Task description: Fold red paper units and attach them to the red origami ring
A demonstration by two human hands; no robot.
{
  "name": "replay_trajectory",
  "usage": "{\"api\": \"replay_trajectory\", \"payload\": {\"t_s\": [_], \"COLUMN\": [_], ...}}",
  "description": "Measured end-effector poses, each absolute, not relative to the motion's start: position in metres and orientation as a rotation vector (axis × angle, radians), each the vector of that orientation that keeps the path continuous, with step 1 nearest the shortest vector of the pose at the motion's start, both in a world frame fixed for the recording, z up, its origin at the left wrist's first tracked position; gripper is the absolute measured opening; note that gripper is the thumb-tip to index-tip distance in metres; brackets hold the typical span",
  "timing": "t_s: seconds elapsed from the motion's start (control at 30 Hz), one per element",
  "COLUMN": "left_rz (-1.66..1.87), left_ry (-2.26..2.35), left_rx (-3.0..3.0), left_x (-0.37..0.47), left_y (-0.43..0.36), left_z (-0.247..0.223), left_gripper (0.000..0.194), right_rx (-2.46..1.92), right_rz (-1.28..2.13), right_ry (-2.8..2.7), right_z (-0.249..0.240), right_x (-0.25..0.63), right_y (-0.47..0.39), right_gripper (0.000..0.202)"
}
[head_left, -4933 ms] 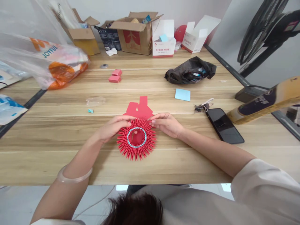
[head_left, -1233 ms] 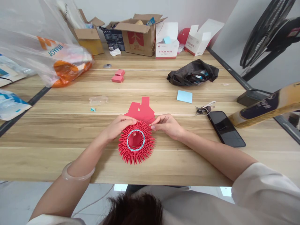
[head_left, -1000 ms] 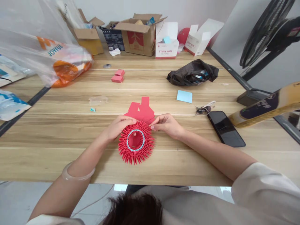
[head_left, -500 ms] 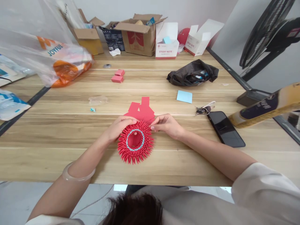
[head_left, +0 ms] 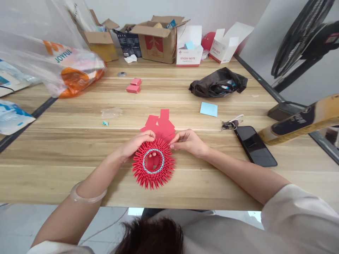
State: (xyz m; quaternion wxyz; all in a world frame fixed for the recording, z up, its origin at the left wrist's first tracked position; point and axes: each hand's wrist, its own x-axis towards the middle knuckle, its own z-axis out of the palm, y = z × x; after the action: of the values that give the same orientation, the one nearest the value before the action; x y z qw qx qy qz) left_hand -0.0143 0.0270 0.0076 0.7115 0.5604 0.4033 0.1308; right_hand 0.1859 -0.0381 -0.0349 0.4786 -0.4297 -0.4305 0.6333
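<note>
A round piece of red folded-paper origami (head_left: 166, 168), spiky outside with a pale blue ring around its open middle, is tilted up above the table near its front edge. My left hand (head_left: 135, 144) is closed on its upper left rim, some fingertips showing through the central hole. At the upper right rim my right hand (head_left: 189, 143) has thumb and forefinger pinched together; anything between them is too small to make out. Flat red paper slips (head_left: 164, 121) lie spread out just behind the origami.
Two red paper blocks (head_left: 133, 89) and a blue note pad (head_left: 208, 109) lie farther back. On the right are keys (head_left: 230, 125), a phone (head_left: 254, 146) and a black plastic bag (head_left: 217, 83). Cardboard boxes (head_left: 156, 44) line the wall; a JOYFUL bag (head_left: 75, 77) stands left.
The origami ring has tipped and shifted slightly towards me, and more fingertips show in its hole. My left thumb has moved on its top rim. My right hand has barely moved.
</note>
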Motion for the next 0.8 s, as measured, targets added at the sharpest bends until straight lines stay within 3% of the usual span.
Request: {"api": "replay_trajectory", "payload": {"t_s": [0.8], "left_rz": [0.463], "left_ry": [0.941], "left_rx": [1.185], "left_x": [-0.0083], "left_y": [0.0219], "left_z": [0.008], "left_gripper": [0.017], "right_rx": [-1.1], "right_rz": [1.506], "right_ry": [-0.977], "right_z": [-0.0337], "right_x": [0.1796], "right_y": [-0.0415], "right_gripper": [0.016]}}
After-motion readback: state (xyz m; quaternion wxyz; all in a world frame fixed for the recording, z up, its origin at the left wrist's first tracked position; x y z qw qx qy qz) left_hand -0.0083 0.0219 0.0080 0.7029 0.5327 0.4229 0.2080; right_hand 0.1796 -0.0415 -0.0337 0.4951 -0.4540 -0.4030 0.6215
